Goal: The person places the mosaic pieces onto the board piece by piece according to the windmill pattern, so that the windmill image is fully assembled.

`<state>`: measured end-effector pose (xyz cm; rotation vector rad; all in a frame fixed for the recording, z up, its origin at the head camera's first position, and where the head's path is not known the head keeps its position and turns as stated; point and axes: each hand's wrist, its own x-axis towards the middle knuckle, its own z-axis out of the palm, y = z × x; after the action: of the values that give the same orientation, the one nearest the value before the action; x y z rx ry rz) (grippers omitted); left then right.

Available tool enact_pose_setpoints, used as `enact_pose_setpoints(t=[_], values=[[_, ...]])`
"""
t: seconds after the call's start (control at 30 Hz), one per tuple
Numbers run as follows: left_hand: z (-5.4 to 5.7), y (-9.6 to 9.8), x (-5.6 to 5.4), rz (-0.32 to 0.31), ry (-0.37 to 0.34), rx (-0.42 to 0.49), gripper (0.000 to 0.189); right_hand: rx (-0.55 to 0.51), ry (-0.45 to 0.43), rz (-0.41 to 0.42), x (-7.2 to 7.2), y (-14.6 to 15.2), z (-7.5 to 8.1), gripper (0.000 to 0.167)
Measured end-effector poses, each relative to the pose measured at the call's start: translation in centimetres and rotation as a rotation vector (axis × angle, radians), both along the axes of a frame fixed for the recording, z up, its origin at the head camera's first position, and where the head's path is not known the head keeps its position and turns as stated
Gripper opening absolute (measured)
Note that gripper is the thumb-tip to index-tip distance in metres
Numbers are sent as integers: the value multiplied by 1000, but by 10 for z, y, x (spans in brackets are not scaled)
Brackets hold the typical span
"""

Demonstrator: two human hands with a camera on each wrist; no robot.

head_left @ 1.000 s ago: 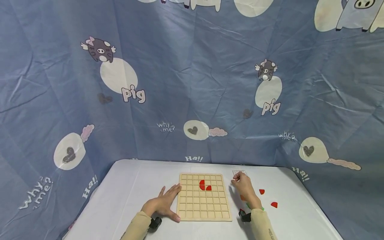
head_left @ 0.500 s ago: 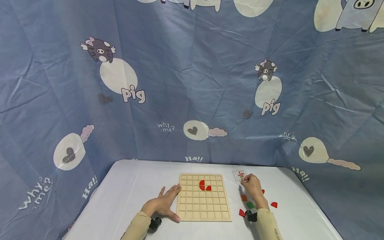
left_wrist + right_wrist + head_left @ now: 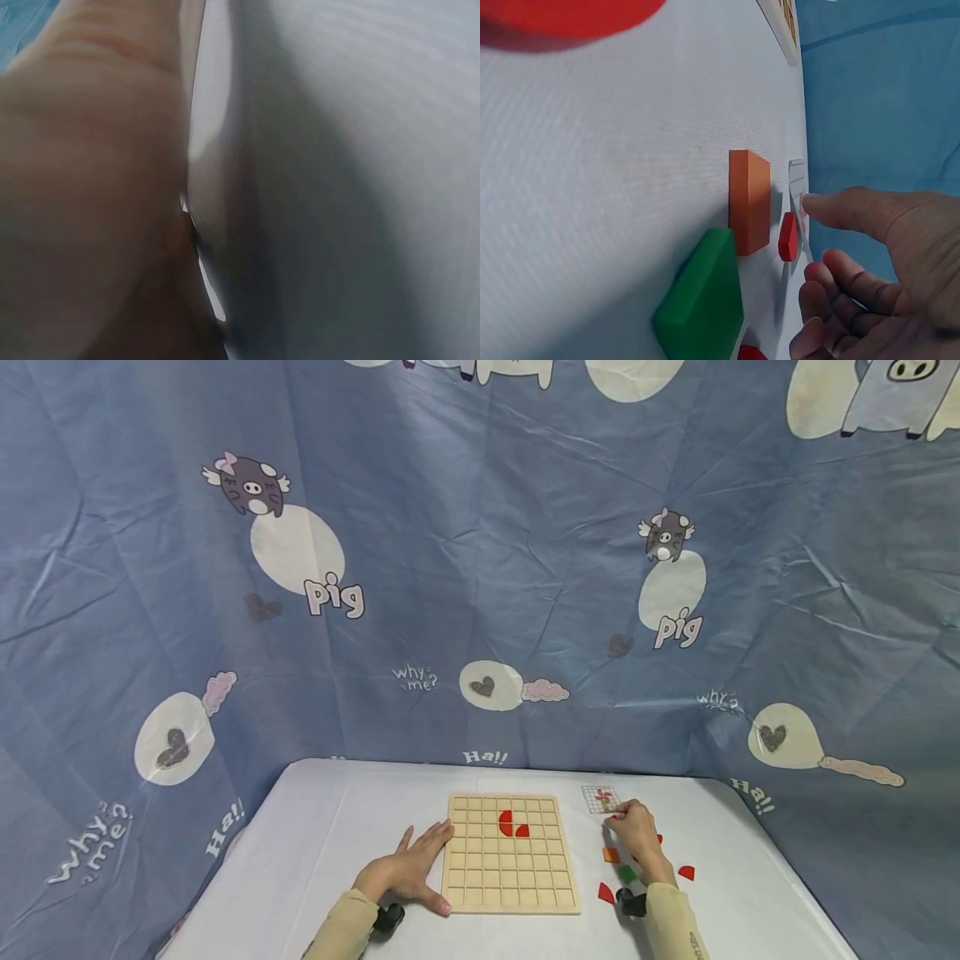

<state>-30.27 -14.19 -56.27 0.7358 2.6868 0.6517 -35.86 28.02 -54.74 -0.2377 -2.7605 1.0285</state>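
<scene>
A pale wooden grid board (image 3: 510,864) lies on the table in the head view, with red quarter-round pieces (image 3: 522,831) in several of its squares. My left hand (image 3: 408,864) is spread flat at its left edge, fingertips and thumb touching the frame. To the right of the board, my right hand (image 3: 636,831) is low over the table by a printed grid card (image 3: 600,798). In the right wrist view its thumb stands apart from the bent fingers, close to a small red piece (image 3: 787,237) on the table. I see nothing held between them. Skin and tabletop fill the left wrist view.
Near the right forearm lie an orange block (image 3: 611,855), a green block (image 3: 627,873) and a red piece (image 3: 606,892). Another red piece (image 3: 686,872) lies farther right. A blue patterned cloth (image 3: 480,568) hangs behind the white table (image 3: 337,810).
My right hand has moved right and slightly towards me, off the card, uncovering its printed picture and the orange and green blocks. The left hand and the board stay put.
</scene>
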Motion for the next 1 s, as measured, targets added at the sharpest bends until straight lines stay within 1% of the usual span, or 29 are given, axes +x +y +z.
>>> enact_pose_setpoints(t=[0.13,0.23,0.33,0.47,0.7,0.8,0.9,1.0], values=[[7,1,2,-15,-1,-22,131,24,-40,-4,0,1,-1,33],[7,1,3,-15,0,-26,131,40,-77,-2,-1,1,-3,34],[7,1,4,-6,-3,-19,131,39,-92,3,-2,0,-4,31],[4,0,2,-12,1,-15,133,42,-93,9,-4,1,-6,26],[-8,-2,-5,-5,17,-6,134,45,-81,23,-4,0,-6,23],[-9,-2,-6,-5,16,2,133,43,-79,29,-5,-1,-6,23],[-6,-1,-4,-10,8,-4,133,39,-83,39,-5,0,-7,21],[0,-1,-1,-18,2,-1,132,38,-88,66,-4,0,-6,19]])
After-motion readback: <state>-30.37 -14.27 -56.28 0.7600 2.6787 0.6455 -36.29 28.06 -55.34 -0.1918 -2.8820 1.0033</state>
